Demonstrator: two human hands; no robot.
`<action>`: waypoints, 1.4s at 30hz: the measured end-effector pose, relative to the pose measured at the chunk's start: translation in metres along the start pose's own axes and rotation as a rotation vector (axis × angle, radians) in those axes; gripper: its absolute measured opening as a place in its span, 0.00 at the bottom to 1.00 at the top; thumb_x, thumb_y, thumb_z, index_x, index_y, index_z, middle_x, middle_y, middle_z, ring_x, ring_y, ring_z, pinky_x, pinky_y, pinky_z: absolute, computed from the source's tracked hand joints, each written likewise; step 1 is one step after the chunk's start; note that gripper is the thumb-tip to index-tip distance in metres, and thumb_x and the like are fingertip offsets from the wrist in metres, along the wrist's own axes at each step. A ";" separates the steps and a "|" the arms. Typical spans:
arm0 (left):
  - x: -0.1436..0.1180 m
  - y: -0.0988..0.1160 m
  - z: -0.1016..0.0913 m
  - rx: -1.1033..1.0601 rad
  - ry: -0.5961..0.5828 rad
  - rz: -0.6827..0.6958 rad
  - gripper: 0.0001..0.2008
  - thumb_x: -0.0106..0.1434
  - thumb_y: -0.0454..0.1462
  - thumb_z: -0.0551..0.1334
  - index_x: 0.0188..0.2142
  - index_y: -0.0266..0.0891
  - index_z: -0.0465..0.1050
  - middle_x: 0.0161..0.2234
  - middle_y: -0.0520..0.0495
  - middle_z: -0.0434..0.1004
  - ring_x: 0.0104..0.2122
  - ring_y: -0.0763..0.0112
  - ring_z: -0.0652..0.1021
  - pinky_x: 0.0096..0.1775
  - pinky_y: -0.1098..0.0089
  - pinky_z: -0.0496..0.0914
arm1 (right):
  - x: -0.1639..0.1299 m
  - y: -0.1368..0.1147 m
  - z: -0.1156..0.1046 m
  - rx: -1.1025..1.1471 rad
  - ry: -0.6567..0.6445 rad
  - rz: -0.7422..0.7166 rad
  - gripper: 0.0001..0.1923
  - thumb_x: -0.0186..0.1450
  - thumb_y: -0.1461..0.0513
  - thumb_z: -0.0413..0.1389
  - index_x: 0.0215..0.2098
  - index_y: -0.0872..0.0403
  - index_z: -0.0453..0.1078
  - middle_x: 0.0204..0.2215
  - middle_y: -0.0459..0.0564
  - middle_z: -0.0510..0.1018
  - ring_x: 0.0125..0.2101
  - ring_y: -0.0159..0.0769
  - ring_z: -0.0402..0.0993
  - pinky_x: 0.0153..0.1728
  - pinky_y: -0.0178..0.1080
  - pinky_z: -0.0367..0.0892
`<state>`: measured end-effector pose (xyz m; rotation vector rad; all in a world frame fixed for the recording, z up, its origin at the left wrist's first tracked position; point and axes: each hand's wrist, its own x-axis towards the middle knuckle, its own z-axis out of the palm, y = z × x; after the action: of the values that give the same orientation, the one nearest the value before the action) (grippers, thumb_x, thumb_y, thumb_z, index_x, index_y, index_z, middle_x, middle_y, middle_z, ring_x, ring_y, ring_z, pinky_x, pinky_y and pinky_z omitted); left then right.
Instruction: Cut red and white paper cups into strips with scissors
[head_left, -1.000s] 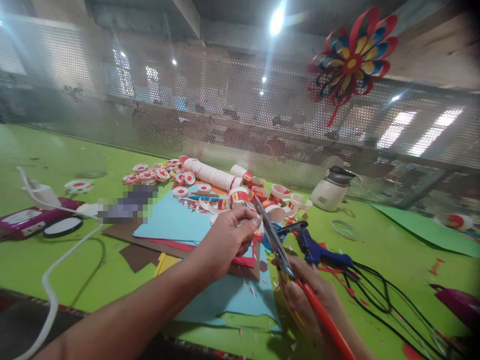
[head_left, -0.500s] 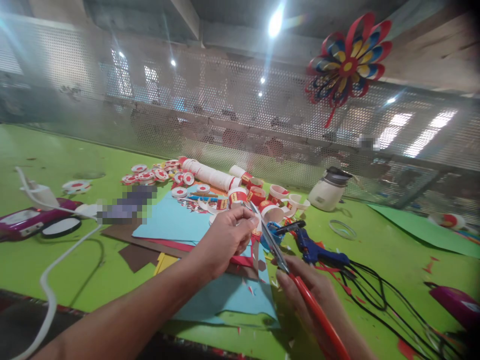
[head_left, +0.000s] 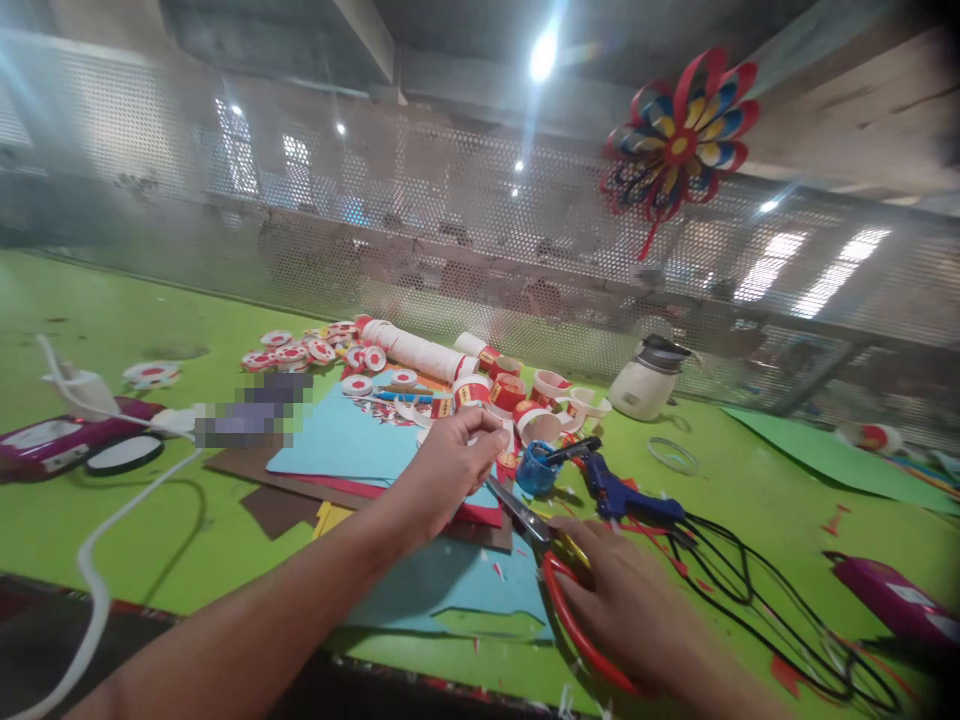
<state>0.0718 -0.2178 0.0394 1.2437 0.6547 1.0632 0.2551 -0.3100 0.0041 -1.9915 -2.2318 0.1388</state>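
My right hand [head_left: 619, 590] grips a pair of scissors [head_left: 525, 518] with red handles. Their blades point up and left and look nearly closed, the tips just below my left hand. The fingers of my left hand [head_left: 450, 470] are pinched together; whatever they hold is too small or hidden to name. Beneath both hands lie light blue paper sheets [head_left: 487, 580] with small scraps on them. Red and white paper rings [head_left: 538, 425] stand just beyond my left hand, near a blue tape roll [head_left: 537, 470].
A blue glue gun [head_left: 626, 495] with a looping black cable lies at right, a pale jug [head_left: 646, 380] behind it. Round red-and-white discs [head_left: 291, 355] are piled at back left. A white cable [head_left: 94, 570] crosses the left side. A metal mesh screen [head_left: 420, 240] borders the green table.
My right hand has turned and drawn the scissors down, away from my left fingers, and the red handles have swung lower left. My left hand stays pinched in nearly the same place.
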 end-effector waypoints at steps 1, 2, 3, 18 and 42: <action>0.000 0.000 0.000 0.000 -0.004 -0.003 0.07 0.57 0.36 0.60 0.27 0.38 0.62 0.13 0.61 0.52 0.13 0.84 0.51 0.16 0.77 0.45 | 0.000 0.001 0.001 -0.020 -0.015 -0.023 0.18 0.65 0.59 0.48 0.52 0.52 0.66 0.41 0.58 0.76 0.39 0.49 0.74 0.38 0.48 0.66; 0.000 0.000 0.000 0.000 -0.010 -0.008 0.07 0.57 0.36 0.60 0.27 0.38 0.62 0.13 0.61 0.51 0.13 0.84 0.51 0.16 0.77 0.45 | 0.000 0.001 0.001 -0.043 -0.025 -0.046 0.18 0.64 0.60 0.49 0.52 0.52 0.66 0.40 0.57 0.76 0.39 0.49 0.74 0.38 0.48 0.66; 0.000 0.001 0.000 0.001 -0.016 -0.014 0.06 0.57 0.36 0.60 0.27 0.38 0.62 0.13 0.61 0.51 0.13 0.85 0.51 0.16 0.77 0.45 | 0.000 0.002 0.001 -0.071 -0.035 -0.063 0.18 0.64 0.60 0.50 0.52 0.52 0.66 0.40 0.57 0.76 0.38 0.50 0.74 0.38 0.49 0.66; 0.001 0.002 -0.002 -0.042 -0.167 -0.108 0.10 0.56 0.38 0.61 0.26 0.38 0.60 0.13 0.62 0.48 0.13 0.85 0.49 0.17 0.77 0.42 | 0.046 -0.031 -0.043 0.931 0.031 -0.134 0.13 0.61 0.53 0.55 0.28 0.56 0.71 0.21 0.44 0.71 0.21 0.29 0.64 0.25 0.35 0.60; 0.019 -0.020 -0.009 -0.390 0.156 -0.347 0.17 0.61 0.47 0.57 0.30 0.34 0.67 0.21 0.47 0.69 0.22 0.74 0.73 0.28 0.74 0.69 | 0.056 -0.038 -0.010 1.311 -0.041 0.051 0.11 0.55 0.58 0.59 0.20 0.55 0.67 0.09 0.35 0.62 0.12 0.21 0.51 0.15 0.30 0.45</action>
<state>0.0772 -0.1961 0.0206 0.6851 0.7118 0.9447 0.2134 -0.2588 0.0233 -1.2310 -1.3525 1.2483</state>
